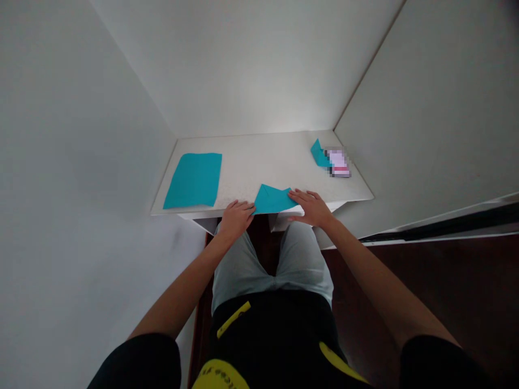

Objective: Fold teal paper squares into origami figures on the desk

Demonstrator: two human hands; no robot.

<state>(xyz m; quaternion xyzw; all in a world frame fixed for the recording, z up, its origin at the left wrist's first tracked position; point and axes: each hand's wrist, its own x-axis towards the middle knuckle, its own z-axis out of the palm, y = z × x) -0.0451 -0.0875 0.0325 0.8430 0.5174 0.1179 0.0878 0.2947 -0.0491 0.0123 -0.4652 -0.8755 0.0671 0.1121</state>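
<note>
In the head view, a folded teal paper piece with straight creased edges and a pointed upper left corner [273, 200] is lying along the near edge of a smooth, matte white table [259, 156]. A flat, unfolded, roughly rectangular teal paper sheet [194, 181] is resting toward the left end. Near the right end, a smaller, angular folded teal paper shape [318, 154] is sitting against a flat rectangular object with a pale, pixelated face [339, 162].

The person's left hand [235, 219] is reaching to the folded piece's lower left corner, its fingers extending close together and touching the paper; whether the thumb is pinching from below cannot be told. The right hand [312, 208] is spreading open, its fingertips pressing on the piece's right end while the thumb is pointing apart, nearer the body. The folded piece is lying between both hands' fingers.
</note>
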